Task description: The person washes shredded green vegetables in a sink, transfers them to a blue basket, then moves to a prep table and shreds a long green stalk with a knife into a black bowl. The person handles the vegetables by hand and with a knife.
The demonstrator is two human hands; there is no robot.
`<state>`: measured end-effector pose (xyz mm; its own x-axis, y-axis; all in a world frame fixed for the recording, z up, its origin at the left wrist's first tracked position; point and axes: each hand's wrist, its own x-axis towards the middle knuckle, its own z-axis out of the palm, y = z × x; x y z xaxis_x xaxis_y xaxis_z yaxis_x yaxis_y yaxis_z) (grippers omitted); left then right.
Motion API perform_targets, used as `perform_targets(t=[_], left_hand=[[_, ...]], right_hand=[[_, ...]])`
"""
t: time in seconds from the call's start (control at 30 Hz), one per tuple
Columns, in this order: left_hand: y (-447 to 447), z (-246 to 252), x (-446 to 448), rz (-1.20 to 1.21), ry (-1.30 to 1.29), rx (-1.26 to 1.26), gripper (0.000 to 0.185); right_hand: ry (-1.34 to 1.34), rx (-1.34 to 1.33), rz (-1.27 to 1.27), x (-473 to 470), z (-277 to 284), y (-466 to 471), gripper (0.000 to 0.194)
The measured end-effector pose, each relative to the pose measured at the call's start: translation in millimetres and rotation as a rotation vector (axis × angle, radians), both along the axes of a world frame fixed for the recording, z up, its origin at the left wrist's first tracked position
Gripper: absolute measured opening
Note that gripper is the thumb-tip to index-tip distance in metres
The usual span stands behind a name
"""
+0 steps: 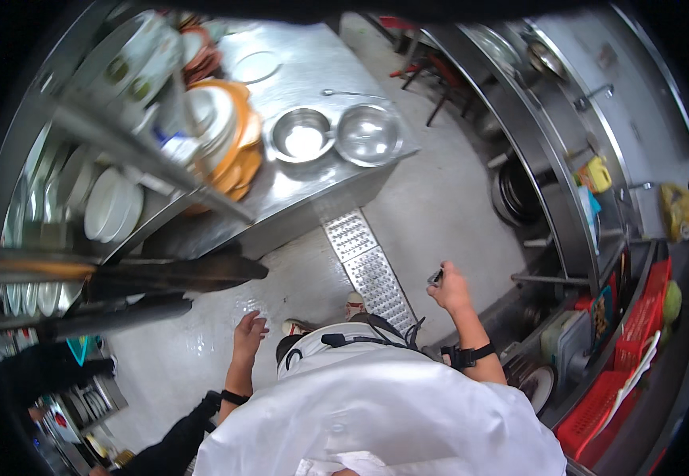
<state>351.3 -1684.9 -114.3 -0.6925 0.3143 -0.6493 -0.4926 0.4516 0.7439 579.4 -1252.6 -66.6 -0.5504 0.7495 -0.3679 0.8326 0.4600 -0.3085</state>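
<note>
My right hand (452, 290) is held out over the grey floor with its fingers closed round a small dark and silvery object (435, 278), too small to name. On the other side my left hand (249, 333) hangs in the air beside my body, fingers loosely bent and apart, touching nothing. In front of me is a stainless steel worktable (344, 65). Two steel bowls stand near its front edge: a left bowl (301, 135) and a right bowl (368, 135). A long-handled spoon (350, 93) lies behind them.
A perforated metal drain cover (374, 273) crosses the wet floor (189, 333). Orange plates (240, 160) and white bowls (115, 205) crowd the left side. Red plastic baskets (594, 410) and a steel shelf (552, 196) line the right. A person's dark sleeve (169, 437) reaches in at lower left.
</note>
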Motion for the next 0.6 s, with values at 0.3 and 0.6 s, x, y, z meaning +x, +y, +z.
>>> perform_targets(t=[0.3, 0.6], left_hand=[[322.2, 71.8, 22.0, -0.886, -0.199, 0.518, 0.052], [476.1, 74.2, -11.1, -0.897, -0.482, 0.507, 0.044]], right_hand=[[0.527, -0.249, 0.306, -8.5, 66.9, 47.7, 0.047], [0.83, -0.359, 0.162, -49.0, 67.7, 145.0, 0.068]])
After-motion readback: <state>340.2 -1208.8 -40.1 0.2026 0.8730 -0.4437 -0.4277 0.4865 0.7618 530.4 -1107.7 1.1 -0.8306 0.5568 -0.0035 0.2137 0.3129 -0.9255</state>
